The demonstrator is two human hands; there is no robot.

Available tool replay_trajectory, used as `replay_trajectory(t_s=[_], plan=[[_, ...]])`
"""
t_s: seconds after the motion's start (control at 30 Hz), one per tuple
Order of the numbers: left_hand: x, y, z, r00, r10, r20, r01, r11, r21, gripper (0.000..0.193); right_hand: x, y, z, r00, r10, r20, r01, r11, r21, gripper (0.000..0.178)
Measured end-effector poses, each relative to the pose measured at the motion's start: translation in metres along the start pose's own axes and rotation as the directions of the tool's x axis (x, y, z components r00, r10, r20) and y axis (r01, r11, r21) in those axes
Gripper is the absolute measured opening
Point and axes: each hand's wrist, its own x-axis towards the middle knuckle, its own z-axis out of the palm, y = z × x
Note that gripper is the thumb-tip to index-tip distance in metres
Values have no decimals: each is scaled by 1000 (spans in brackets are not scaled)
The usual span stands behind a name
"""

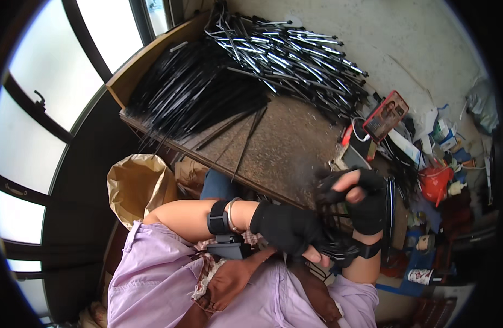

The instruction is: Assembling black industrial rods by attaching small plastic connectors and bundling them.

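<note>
My left hand [292,229], in a black fingerless glove, reaches across to the right with its fingers curled round thin black strips [339,249] by my right forearm. Just beyond it my right hand [365,199], gloved the same way, is closed with the thumb bent over the fingers. A dark, blurred mass lies at its fingertips, too smeared to name. Both hands are over the near right edge of a brown worktop [284,142]. On that worktop lie a heap of thin black strips [191,93] and a heap of shiny rods with black ends [295,60].
A few loose strips [248,139] stick out over the table's near edge. Below it stands an open brown paper sack [139,186]. A phone in a red case [386,116] is propped at the right, near cables and a red plastic bag [436,183]. A wooden board [153,52] borders the table's left.
</note>
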Motion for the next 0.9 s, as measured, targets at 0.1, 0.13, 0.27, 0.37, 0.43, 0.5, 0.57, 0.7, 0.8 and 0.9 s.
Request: replay_trajectory(t_s=[0.1, 0.13, 0.27, 0.37, 0.43, 0.5, 0.57, 0.7, 0.8, 0.9], plan=[[-15, -79, -10, 1000, 18, -14, -12, 942, 334, 20, 9, 21, -22, 928, -249, -277, 243, 968, -57, 40], [-18, -93, -13, 995, 22, -94, 22, 898, 439, 22, 17, 31, -28, 925, -242, -292, 236, 970, -57, 40], [-37, -118, -21, 967, 141, -213, 175, 241, 955, 30, 25, 88, -45, 927, -67, -368, 28, 994, -110, 33], [-26, -88, -27, 873, -346, -343, 476, 452, 754, 30, 18, 108, -55, 830, 216, -515, -259, 966, -11, 31], [-20, -87, -34, 748, -579, -325, 633, 473, 614, 31, 16, 112, -53, 788, 212, -578, -264, 965, -6, 29], [-20, -103, -48, 895, 62, -442, 229, 787, 573, 29, 20, 106, -39, 769, 212, -603, -264, 965, 2, 28], [-18, -120, -68, 895, 146, -421, 275, 564, 779, 27, 22, 92, -14, 854, 211, -476, -183, 977, 106, 25], [-26, -143, -82, 835, 147, -531, 284, 711, 643, 24, 6, 131, -22, 672, -184, -718, -33, 960, -277, 24], [-27, -143, -88, 836, 66, -544, 293, 785, 545, 22, -19, 147, -10, 747, -133, -652, -238, 862, -448, 22], [-24, -136, -86, 901, 15, -434, 340, 597, 726, 21, -26, 150, 6, 831, 299, -468, -471, 826, -309, 20]])
